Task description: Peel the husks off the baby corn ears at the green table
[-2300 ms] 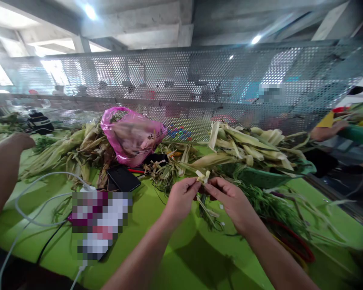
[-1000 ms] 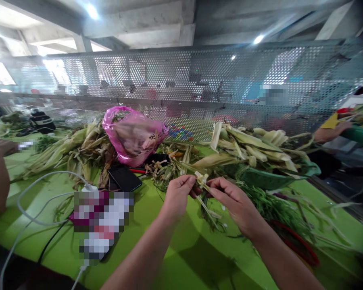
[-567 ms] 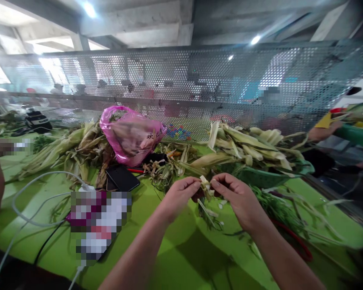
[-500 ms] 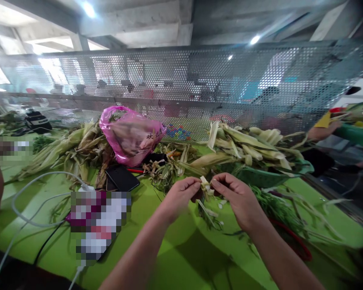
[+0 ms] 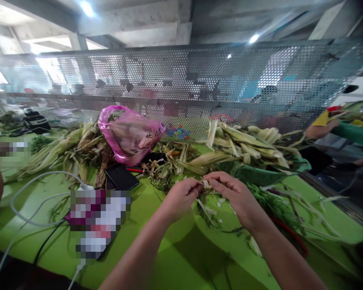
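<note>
Over the green table (image 5: 157,257), my left hand (image 5: 181,196) pinches a small pale plant piece (image 5: 206,184) between thumb and fingers. From the other side my right hand (image 5: 234,195) closes on the same piece, its fingertips almost meeting the left ones. Most of the piece is hidden by the fingers, and its exact kind cannot be made out. Under the hands lies a little heap of green and whitish plant scraps (image 5: 208,215). A pale scrap (image 5: 254,245) shows close to my right forearm.
Corn husks (image 5: 248,145) overflow a green basket (image 5: 260,175) behind my right hand. A pink plastic bag (image 5: 130,139), more husks (image 5: 81,149), a black phone (image 5: 122,177) and white cables (image 5: 18,201) occupy the left. Green stalks (image 5: 264,205) lie right. Perforated metal screen (image 5: 169,72) stands behind.
My right hand has shifted slightly left and its fingers now reach over the pale piece, covering more of it. A pale scrap shows more clearly by my right forearm.
</note>
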The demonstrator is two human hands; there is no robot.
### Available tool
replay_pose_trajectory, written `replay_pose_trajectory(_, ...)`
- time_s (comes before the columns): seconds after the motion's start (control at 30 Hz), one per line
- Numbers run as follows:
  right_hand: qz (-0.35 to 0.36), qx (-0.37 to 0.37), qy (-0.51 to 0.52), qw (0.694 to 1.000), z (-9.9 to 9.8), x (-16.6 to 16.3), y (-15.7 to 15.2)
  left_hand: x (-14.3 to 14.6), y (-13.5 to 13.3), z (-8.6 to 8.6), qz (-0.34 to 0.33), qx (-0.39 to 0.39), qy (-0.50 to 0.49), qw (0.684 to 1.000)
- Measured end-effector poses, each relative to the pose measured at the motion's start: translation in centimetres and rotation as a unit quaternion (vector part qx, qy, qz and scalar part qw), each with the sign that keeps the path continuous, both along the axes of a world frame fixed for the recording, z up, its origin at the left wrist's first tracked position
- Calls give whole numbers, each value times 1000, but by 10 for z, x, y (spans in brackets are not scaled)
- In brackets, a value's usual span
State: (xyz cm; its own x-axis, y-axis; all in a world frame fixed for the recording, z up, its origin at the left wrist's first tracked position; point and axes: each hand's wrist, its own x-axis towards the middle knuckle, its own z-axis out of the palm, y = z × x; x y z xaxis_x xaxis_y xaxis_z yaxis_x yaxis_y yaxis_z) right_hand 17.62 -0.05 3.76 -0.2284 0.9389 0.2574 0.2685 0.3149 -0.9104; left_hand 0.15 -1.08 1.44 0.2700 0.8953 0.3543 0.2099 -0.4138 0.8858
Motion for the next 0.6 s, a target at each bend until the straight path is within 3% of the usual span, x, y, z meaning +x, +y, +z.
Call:
replay_pose_trajectory(0.23,14,-20,30,999,-3,0,2,3,-8,0,-32,19,27,999)
replay_pose_trajectory(0.4,-2,16,27,1000,-5,-7,-1,5,-6,-4,-15,12,36,999)
replay_pose_trajectory(0.6,-13,35,22,999,-6,-12,-6,3,-6,-5,-56,19,43,997)
